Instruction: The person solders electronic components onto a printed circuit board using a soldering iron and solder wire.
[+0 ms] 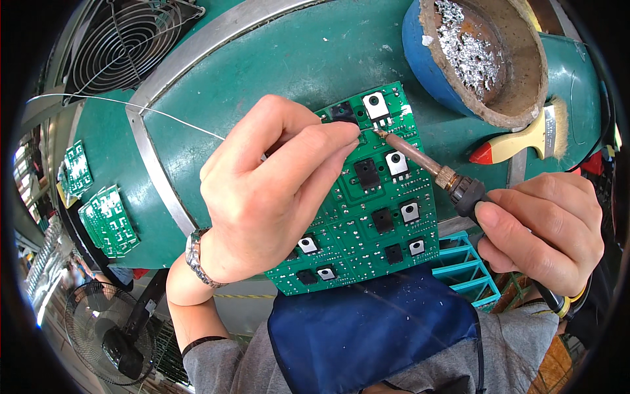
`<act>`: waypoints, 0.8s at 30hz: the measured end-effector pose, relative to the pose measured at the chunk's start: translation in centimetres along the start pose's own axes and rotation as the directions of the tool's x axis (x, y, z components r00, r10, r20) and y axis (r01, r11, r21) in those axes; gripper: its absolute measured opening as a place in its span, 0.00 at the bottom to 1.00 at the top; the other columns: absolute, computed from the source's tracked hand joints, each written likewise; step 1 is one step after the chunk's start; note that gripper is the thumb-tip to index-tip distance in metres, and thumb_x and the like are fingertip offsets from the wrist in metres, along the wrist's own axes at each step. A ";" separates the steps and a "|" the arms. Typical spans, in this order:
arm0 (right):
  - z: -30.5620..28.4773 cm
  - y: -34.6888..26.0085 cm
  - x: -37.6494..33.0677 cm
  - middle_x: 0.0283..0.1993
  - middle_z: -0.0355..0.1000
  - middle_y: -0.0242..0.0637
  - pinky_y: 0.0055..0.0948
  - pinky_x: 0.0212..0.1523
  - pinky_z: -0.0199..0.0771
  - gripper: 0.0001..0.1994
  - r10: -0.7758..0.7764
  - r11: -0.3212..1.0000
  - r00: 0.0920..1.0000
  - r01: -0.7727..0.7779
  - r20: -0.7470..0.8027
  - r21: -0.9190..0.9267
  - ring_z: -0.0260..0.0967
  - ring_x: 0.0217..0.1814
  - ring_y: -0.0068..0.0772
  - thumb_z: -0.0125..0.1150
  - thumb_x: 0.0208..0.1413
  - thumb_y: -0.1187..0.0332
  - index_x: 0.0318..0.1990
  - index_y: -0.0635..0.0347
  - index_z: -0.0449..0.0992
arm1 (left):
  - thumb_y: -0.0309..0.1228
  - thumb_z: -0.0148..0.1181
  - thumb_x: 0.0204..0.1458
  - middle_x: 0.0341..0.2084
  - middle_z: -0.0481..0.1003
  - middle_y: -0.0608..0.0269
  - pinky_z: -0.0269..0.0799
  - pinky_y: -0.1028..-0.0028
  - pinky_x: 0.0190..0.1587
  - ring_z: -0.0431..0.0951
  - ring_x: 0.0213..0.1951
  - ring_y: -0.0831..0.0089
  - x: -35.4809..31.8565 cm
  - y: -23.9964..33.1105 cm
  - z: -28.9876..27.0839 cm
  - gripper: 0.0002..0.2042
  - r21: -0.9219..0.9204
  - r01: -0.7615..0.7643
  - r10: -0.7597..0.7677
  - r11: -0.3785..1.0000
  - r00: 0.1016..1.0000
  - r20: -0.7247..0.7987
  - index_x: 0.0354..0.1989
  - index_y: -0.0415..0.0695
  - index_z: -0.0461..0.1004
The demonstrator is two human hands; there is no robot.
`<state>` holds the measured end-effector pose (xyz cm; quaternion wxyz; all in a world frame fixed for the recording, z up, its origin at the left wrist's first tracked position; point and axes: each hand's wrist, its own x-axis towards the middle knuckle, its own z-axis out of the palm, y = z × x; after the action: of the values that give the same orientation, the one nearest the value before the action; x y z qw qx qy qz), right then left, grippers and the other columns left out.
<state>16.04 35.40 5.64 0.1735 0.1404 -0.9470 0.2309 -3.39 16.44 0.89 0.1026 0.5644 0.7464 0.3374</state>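
Note:
A green circuit board [348,220] lies at the near edge of the bench, carrying black and white-metal transistors in pairs. My right hand [541,230] grips a soldering iron [426,161] by its black handle. The iron's tip touches, or nearly touches, the legs of the far white transistor [375,107]. Above the board, my left hand [275,177] pinches a thin solder wire [177,118], which trails off to the far left. Its fingertips are close to the iron's tip and hide the wire's end and part of the board.
A blue-sided bowl [423,62] with solder scraps stands at the far right, near a brush [518,138] with a red-tipped handle. More circuit boards [108,220] lie at the left. A fan grille [128,43] is at the far left, and a teal rack [466,269] stands below the right edge.

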 end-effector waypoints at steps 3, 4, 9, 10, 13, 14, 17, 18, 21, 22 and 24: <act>0.0 -0.1 0.0 0.25 0.75 0.42 0.23 0.17 0.66 0.14 0.012 1.000 1.000 -0.012 -0.008 -0.007 0.72 0.21 0.32 0.68 0.53 0.64 0.36 0.68 0.78 | 0.20 0.71 0.42 0.27 0.71 0.67 0.66 0.80 0.26 0.70 0.24 0.80 0.0 0.0 0.2 0.11 0.007 0.005 -0.005 1.000 1.000 0.010 0.35 0.45 0.83; -0.1 -0.2 -0.1 0.25 0.75 0.42 0.23 0.17 0.66 0.14 0.013 1.000 1.000 -0.013 -0.013 -0.010 0.72 0.21 0.32 0.68 0.52 0.63 0.36 0.68 0.78 | 0.20 0.71 0.42 0.27 0.71 0.67 0.66 0.80 0.26 0.70 0.25 0.80 0.1 0.0 0.3 0.11 0.002 -0.002 0.002 1.000 1.000 0.011 0.35 0.45 0.84; 0.4 0.2 -0.1 0.25 0.75 0.42 0.24 0.17 0.66 0.14 0.003 1.000 1.000 -0.003 -0.027 0.003 0.72 0.21 0.32 0.68 0.52 0.64 0.36 0.68 0.78 | 0.21 0.72 0.42 0.27 0.71 0.67 0.67 0.79 0.27 0.71 0.25 0.79 -0.3 -0.1 0.3 0.11 0.012 0.009 -0.009 1.000 1.000 0.012 0.36 0.45 0.84; 0.3 0.1 -0.1 0.25 0.75 0.42 0.24 0.17 0.66 0.14 0.005 1.000 1.000 -0.005 -0.026 0.006 0.72 0.21 0.32 0.69 0.52 0.64 0.36 0.68 0.78 | 0.20 0.71 0.42 0.27 0.71 0.67 0.67 0.79 0.27 0.71 0.26 0.79 -0.2 -0.1 0.2 0.11 0.006 0.001 -0.001 1.000 1.000 0.022 0.36 0.45 0.84; 0.3 0.0 -0.1 0.25 0.75 0.42 0.24 0.17 0.66 0.14 0.006 1.000 1.000 -0.006 -0.031 0.003 0.72 0.21 0.32 0.69 0.51 0.64 0.36 0.68 0.78 | 0.18 0.70 0.42 0.27 0.71 0.66 0.67 0.80 0.27 0.71 0.26 0.79 0.0 0.1 0.1 0.12 -0.030 -0.003 0.004 1.000 1.000 0.017 0.37 0.44 0.83; 0.3 0.0 -0.1 0.25 0.75 0.42 0.24 0.17 0.66 0.14 0.003 1.000 0.999 -0.003 -0.037 -0.001 0.72 0.21 0.32 0.69 0.51 0.64 0.36 0.68 0.78 | 0.17 0.70 0.42 0.28 0.71 0.66 0.67 0.80 0.28 0.71 0.26 0.79 0.1 0.1 0.1 0.12 -0.060 0.003 -0.003 0.998 1.000 0.003 0.37 0.43 0.83; 0.0 -0.1 -0.2 0.25 0.75 0.42 0.24 0.16 0.66 0.14 0.002 1.000 1.000 -0.002 -0.022 -0.015 0.72 0.21 0.32 0.70 0.51 0.64 0.36 0.68 0.78 | 0.16 0.68 0.42 0.28 0.71 0.65 0.67 0.81 0.28 0.71 0.27 0.80 0.4 0.5 -0.7 0.12 -0.078 0.047 -0.044 0.996 0.998 0.041 0.37 0.41 0.83; 0.1 -0.1 -0.3 0.25 0.75 0.42 0.24 0.16 0.66 0.14 0.003 1.000 1.000 -0.004 -0.023 -0.019 0.72 0.21 0.32 0.70 0.51 0.64 0.36 0.68 0.78 | 0.16 0.69 0.43 0.28 0.71 0.65 0.66 0.82 0.28 0.70 0.27 0.81 0.5 0.6 -0.9 0.12 -0.075 0.053 -0.049 0.996 0.997 0.052 0.37 0.40 0.82; 0.6 0.3 -0.2 0.24 0.75 0.41 0.24 0.16 0.66 0.14 -0.012 1.000 0.998 0.012 -0.067 -0.007 0.72 0.21 0.31 0.70 0.51 0.64 0.36 0.68 0.78 | 0.16 0.69 0.43 0.28 0.72 0.66 0.65 0.82 0.26 0.70 0.27 0.82 0.5 0.1 -1.0 0.11 -0.030 0.001 0.000 1.000 1.000 0.029 0.37 0.41 0.83; 0.3 0.0 -0.2 0.24 0.75 0.41 0.24 0.16 0.66 0.13 0.003 1.000 0.999 -0.003 -0.050 0.000 0.72 0.20 0.31 0.69 0.51 0.64 0.35 0.68 0.78 | 0.16 0.69 0.43 0.28 0.72 0.66 0.65 0.82 0.26 0.70 0.27 0.82 0.7 0.3 -1.1 0.11 -0.035 -0.006 0.008 0.999 1.000 0.028 0.37 0.41 0.83; -0.2 -0.4 -0.2 0.24 0.75 0.41 0.24 0.16 0.66 0.13 0.024 1.000 0.999 -0.024 -0.032 -0.001 0.72 0.20 0.31 0.69 0.52 0.64 0.35 0.68 0.78 | 0.16 0.69 0.43 0.28 0.72 0.67 0.63 0.82 0.25 0.69 0.26 0.83 0.9 0.7 -1.1 0.11 -0.057 0.023 -0.020 0.998 0.999 0.050 0.37 0.41 0.83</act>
<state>16.46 35.14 5.86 0.1857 0.1250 -0.9460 0.2345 -3.71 16.98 2.37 0.1408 0.5612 0.7397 0.3436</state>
